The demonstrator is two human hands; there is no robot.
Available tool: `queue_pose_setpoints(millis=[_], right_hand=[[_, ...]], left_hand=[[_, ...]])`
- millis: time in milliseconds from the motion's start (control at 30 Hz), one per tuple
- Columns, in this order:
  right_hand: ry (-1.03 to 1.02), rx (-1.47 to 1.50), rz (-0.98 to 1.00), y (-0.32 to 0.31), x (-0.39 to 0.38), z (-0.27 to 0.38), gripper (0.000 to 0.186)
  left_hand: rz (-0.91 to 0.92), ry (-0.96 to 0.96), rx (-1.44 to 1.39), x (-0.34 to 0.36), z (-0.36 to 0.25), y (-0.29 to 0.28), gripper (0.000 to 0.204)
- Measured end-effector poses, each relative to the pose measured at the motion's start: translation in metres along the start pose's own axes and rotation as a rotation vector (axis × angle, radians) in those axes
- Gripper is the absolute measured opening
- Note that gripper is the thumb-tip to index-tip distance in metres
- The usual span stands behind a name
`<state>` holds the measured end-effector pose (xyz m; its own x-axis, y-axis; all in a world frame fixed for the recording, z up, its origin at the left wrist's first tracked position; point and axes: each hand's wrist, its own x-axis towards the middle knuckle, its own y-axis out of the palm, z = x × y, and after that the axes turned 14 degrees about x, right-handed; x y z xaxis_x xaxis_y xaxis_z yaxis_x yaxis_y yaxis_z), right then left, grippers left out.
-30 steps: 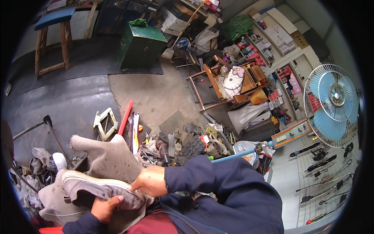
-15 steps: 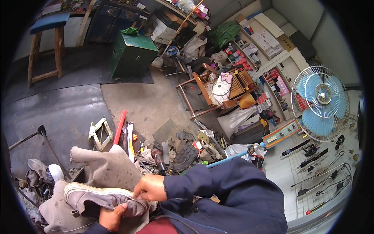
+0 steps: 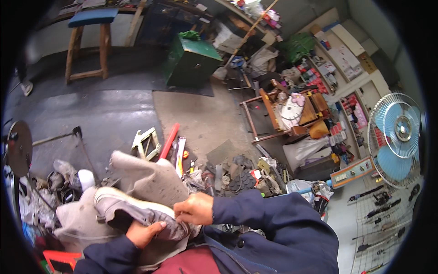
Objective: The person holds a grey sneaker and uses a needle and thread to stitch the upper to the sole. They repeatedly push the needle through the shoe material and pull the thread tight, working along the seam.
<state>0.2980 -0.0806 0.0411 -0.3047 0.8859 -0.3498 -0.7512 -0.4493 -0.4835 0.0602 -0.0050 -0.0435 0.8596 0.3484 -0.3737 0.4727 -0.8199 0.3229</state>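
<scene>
In the head view, the shoe [image 3: 148, 214] lies in front of me, over the grey cloth [image 3: 145, 179], toe end to my right, its pale sole edge turned away from me and its opening toward my left. My left hand [image 3: 142, 233] grips it from the near side: the thumb lies along the upper, and the fingers are mostly hidden, so I cannot tell just how they sit. My right hand [image 3: 196, 209] is at the toe end, fingers bent and tips drawn together against the shoe by the sole edge; whether anything thin is pinched between them, I cannot tell.

Beyond the cloth are a metal frame [image 3: 138, 142] and a red bar [image 3: 169, 140], with a heap of scraps [image 3: 242, 180] to their right. A red box [image 3: 64, 255] is near my left sleeve [image 3: 112, 253]. Farther off stand a blue-topped stool [image 3: 93, 17], a green cabinet [image 3: 194, 61] and a wooden chair [image 3: 269, 109]. A blue fan [image 3: 402, 128] is well to my right.
</scene>
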Motion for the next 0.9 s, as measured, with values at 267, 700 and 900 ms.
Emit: queue_pose_setpoints(millis=[267,700,900], right_hand=[[0.052,0.354,0.011,-0.008,-0.027,-0.015,0.015],[-0.015,0.529,0.058,-0.012,-0.03,-0.042,0.017],[-0.116,0.435,0.009,-0.01,-0.029,-0.051,0.018]], left_hand=[[-0.055,0.083,0.272,-0.034,-0.024,-0.022,0.051],[-0.4,0.329,1.452,-0.055,-0.039,-0.024,0.024],[-0.472,0.333,1.744,-0.062,-0.055,-0.012,0.007]])
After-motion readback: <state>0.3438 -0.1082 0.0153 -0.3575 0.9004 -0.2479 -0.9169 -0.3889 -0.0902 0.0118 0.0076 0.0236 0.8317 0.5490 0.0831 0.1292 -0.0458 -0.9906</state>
